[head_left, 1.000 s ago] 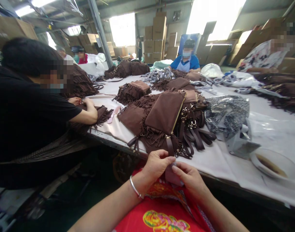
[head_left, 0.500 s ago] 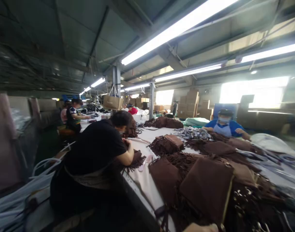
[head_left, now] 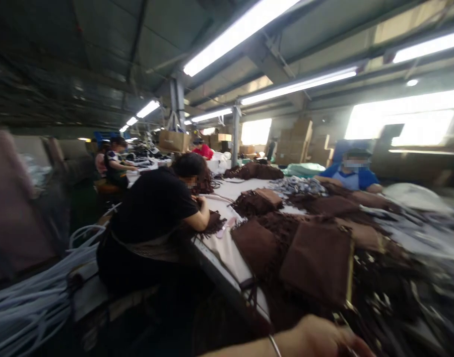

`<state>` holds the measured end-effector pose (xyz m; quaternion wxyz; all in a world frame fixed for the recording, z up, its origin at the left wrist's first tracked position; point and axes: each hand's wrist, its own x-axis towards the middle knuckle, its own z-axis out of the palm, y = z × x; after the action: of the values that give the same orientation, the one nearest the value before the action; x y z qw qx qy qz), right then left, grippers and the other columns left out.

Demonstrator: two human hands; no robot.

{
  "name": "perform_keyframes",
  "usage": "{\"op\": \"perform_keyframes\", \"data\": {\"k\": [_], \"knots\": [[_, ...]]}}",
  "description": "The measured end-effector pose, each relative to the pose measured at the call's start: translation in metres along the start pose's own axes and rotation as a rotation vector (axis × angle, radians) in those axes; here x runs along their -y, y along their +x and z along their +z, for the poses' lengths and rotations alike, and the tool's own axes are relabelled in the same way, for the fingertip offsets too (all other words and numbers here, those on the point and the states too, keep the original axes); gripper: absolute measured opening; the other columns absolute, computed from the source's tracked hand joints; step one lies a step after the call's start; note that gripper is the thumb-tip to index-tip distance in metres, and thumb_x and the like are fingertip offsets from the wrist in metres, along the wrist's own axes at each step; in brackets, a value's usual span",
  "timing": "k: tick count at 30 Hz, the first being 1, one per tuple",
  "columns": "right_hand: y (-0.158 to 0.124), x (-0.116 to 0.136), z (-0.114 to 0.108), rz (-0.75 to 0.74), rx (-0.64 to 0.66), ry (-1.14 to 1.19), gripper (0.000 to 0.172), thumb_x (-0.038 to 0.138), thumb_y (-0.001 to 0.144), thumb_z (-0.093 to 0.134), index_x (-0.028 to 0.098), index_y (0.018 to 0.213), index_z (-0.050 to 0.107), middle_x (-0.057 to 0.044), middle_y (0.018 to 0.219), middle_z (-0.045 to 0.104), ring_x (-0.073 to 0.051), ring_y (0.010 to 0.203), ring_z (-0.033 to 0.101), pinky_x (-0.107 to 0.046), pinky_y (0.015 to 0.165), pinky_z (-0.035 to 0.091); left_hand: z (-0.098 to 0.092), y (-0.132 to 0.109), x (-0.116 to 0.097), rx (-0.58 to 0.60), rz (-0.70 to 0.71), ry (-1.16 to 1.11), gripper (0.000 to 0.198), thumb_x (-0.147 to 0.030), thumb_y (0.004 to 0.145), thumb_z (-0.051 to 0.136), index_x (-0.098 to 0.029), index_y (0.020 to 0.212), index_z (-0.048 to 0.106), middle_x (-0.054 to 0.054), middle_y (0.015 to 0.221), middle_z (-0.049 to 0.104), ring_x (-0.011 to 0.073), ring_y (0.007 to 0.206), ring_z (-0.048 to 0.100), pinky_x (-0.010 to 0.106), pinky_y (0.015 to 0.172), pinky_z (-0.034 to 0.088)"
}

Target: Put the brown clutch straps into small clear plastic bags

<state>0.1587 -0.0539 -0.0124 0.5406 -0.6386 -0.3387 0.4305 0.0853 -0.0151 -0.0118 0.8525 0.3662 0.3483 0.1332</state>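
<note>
My left hand (head_left: 321,336) reaches in from the bottom edge, with a thin bracelet (head_left: 274,346) round the wrist. Its fingers look curled together beside small metal fittings; blur and the frame edge hide what they hold. Just above it lies a dark brown fringed bag (head_left: 316,263) with a gold-coloured zip along its right side. Another brown bag (head_left: 254,243) is to its left, and dark strands with metal hardware (head_left: 375,307) spread to the right. My right hand is out of view.
A co-worker in black (head_left: 148,208) bends over brown fringed material at the table's left edge. Across the table sits a person in blue (head_left: 351,171). Pale tubing (head_left: 29,302) lies at lower left. Grey straps (head_left: 297,186) and more brown bags (head_left: 258,201) cover the table.
The view has tilted downward and shifted slightly left. Much more of my left hand and forearm now shows. The person in blue has lowered a raised hand.
</note>
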Motion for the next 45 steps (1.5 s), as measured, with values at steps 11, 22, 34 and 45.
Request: {"op": "perform_keyframes", "data": {"k": [11, 22, 34, 45], "knots": [[-0.036, -0.033, -0.023, 0.106, -0.249, 0.204, 0.045, 0.060, 0.067, 0.074, 0.015, 0.065, 0.066, 0.002, 0.047, 0.054, -0.010, 0.041, 0.044, -0.021, 0.038, 0.034, -0.011, -0.002, 0.015, 0.036, -0.110, -0.265, 0.024, -0.030, 0.091, 0.048, -0.012, 0.082, 0.063, 0.005, 0.064, 0.062, 0.0162, 0.052, 0.057, 0.030, 0.057, 0.049], [-0.100, -0.058, -0.065, 0.075, 0.036, -0.010, 0.052, 0.059, 0.081, 0.064, 0.019, 0.114, 0.069, -0.009, 0.111, 0.071, -0.027, 0.103, 0.064, -0.034, 0.089, 0.049, -0.014, -0.002, 0.012, 0.025, -0.150, -0.370, 0.021, -0.026, 0.093, 0.047, -0.011, 0.093, 0.062, 0.013, 0.099, 0.068, 0.0222, 0.086, 0.067, 0.037, 0.075, 0.053], [-0.097, -0.036, -0.035, 0.142, -0.192, -0.176, 0.047, 0.057, 0.084, 0.054, 0.015, 0.069, 0.069, -0.005, 0.060, 0.066, -0.017, 0.053, 0.054, -0.026, 0.049, 0.040, -0.004, 0.000, 0.009, -0.024, -0.084, -0.348, 0.017, -0.022, 0.091, 0.050, -0.011, 0.091, 0.064, 0.012, 0.092, 0.069, 0.0191, 0.085, 0.068, 0.031, 0.078, 0.052], [-0.030, -0.015, -0.026, 0.147, -0.325, 0.034, 0.027, 0.042, 0.070, 0.064, 0.017, 0.058, 0.062, -0.001, 0.052, 0.059, -0.015, 0.050, 0.051, -0.025, 0.045, 0.038, 0.006, 0.002, 0.020, -0.104, 0.081, -0.184, 0.019, -0.029, 0.087, 0.061, -0.012, 0.092, 0.067, 0.003, 0.071, 0.063, 0.0111, 0.057, 0.055, 0.021, 0.053, 0.043]]}}
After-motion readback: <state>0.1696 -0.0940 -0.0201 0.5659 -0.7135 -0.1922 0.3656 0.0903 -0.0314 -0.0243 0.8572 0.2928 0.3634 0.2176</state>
